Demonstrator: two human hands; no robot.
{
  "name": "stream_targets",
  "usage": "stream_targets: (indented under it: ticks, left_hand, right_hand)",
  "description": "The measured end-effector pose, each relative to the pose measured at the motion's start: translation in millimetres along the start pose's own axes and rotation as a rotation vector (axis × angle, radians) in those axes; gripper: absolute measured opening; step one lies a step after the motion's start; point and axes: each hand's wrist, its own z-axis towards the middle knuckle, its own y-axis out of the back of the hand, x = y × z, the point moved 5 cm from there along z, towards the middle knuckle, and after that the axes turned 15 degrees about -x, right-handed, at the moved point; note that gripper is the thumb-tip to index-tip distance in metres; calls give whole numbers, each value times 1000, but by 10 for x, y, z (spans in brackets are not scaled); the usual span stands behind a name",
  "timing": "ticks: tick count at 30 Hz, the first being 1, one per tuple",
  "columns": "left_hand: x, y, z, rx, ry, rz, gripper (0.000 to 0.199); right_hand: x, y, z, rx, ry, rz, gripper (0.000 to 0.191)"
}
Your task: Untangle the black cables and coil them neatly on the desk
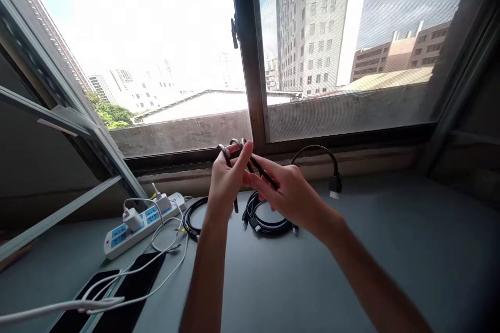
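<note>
A black cable (265,171) is looped around the fingers of my left hand (228,182), which is raised above the table. My right hand (291,195) grips a stretch of the same cable beside it. From behind my right hand the cable arches out and ends in a black HDMI-style plug (335,185) with a pale metal tip, hanging to the right. Below my hands, a coiled black cable (269,228) with several connectors lies on the table. Another black coil (189,221) sits to its left, partly hidden by my left forearm.
A white power strip (146,223) with blue sockets and plugged-in chargers stands on the grey table (371,250) at left. White charging cables (172,283) run over two dark phone-like devices (133,291). A window (250,62) rises behind, with metal frame bars (70,187) at left.
</note>
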Motion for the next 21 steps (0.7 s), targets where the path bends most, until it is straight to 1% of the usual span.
stream_targets:
  ticks: [4,5,7,9,11,12,14,16,18,19,21]
  left_hand:
    - [-8,6,34,-30,-29,-20,29]
    - [-16,9,42,-37,-42,-37,26]
    - [-25,9,45,-50,-47,-92,24]
    - [-22,-12,33,-24,-31,-152,26]
    - [-18,-38,16,30,-23,-190,28]
    - [-22,-42,10,54,-30,-200,27]
    - [-38,-33,4,89,-60,-206,26]
    - [-61,-10,3,110,-83,-204,25]
    - [-95,28,1,102,-100,-220,25]
    - [-118,53,0,82,-110,-241,25]
    - [-169,106,-5,37,-135,-303,22]
  right_hand:
    - [-28,-46,-17,78,8,-67,45]
    - [-25,-41,-14,78,12,-94,48]
    - [13,2,-5,34,26,-182,50]
    - [97,101,-1,-47,44,-291,40]
    - [189,258,-11,-135,53,-391,22]
    - [222,356,-19,-176,52,-433,15]
    - [238,569,-36,-234,50,-492,14]
    - [162,757,-41,-235,56,-515,16]
    - [-12,883,-24,-180,50,-529,17]
    - [-128,914,-8,-140,33,-519,17]
    - [-388,906,33,-41,-37,-447,18]
